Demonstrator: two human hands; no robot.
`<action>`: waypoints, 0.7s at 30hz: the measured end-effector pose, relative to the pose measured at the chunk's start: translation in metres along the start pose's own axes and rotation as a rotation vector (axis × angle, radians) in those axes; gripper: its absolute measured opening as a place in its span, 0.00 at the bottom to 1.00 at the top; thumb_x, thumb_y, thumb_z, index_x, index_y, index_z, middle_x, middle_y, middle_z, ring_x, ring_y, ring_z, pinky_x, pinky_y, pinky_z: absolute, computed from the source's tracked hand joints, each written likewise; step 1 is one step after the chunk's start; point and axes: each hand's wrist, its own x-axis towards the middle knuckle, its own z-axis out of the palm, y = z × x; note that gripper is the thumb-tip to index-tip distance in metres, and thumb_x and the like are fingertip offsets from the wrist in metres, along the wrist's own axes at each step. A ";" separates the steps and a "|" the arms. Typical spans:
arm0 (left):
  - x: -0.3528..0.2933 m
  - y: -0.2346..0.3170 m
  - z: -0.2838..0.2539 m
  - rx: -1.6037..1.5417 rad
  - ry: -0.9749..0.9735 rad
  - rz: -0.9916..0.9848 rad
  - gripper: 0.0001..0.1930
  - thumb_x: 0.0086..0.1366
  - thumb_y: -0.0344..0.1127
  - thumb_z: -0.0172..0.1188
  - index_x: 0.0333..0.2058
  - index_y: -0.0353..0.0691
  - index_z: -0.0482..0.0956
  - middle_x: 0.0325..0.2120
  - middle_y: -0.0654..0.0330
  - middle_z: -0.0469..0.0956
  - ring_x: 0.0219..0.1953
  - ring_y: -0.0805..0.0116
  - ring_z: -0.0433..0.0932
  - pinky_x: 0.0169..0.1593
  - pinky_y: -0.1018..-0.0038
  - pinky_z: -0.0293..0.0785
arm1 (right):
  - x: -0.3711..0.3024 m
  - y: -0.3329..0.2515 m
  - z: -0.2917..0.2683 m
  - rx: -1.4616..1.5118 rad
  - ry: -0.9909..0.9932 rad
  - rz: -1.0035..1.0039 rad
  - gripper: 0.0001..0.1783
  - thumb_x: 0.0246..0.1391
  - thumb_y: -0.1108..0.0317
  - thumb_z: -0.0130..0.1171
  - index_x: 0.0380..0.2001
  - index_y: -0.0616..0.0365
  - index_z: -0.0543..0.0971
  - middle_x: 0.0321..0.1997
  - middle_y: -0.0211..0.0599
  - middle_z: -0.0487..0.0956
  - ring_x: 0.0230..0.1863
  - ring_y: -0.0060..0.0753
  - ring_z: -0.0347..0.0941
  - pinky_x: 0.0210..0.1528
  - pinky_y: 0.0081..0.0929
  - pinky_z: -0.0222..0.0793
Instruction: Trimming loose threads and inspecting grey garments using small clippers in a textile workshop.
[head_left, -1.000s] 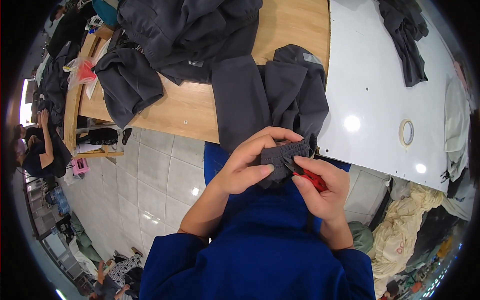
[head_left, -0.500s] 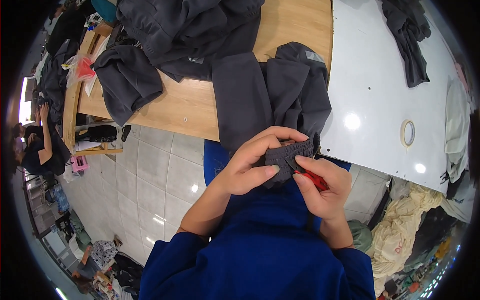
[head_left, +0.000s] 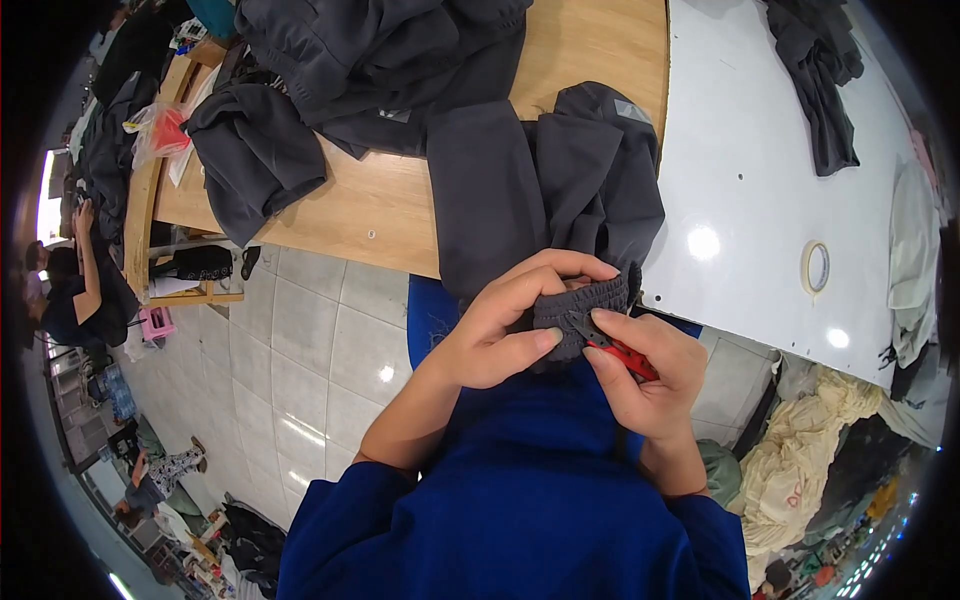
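Dark grey trousers (head_left: 486,190) lie over the near edge of the wooden table, and their gathered elastic waistband (head_left: 585,299) is bunched up in front of my chest. My left hand (head_left: 505,325) is closed on that band, thumb in front and fingers behind or inside it. Between thumb and fingers of my right hand (head_left: 650,365) is a pair of red-handled thread snips (head_left: 628,358). Their dark tips rest at the ribbed band, close to my left thumb. Whether a thread lies between the blades is too small to tell.
A heap of dark grey garments (head_left: 370,60) covers the back of the wooden table (head_left: 350,205). On the white table (head_left: 750,240) at right lie a tape roll (head_left: 815,267) and another dark garment (head_left: 815,90). Cream fabric (head_left: 800,470) is piled below it. Other people work at far left.
The snips' blades have shifted slightly on the band and show more. My left hand keeps its hold. At lower left, another person has moved.
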 end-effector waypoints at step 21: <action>-0.004 -0.003 0.003 0.059 0.054 -0.030 0.07 0.55 0.28 0.48 0.32 0.31 0.69 0.52 0.46 0.64 0.50 0.61 0.67 0.55 0.66 0.60 | -0.007 0.014 0.004 0.869 0.405 0.522 0.03 0.55 0.73 0.52 0.31 0.62 0.72 0.18 0.22 0.66 0.16 0.12 0.55 0.20 0.12 0.49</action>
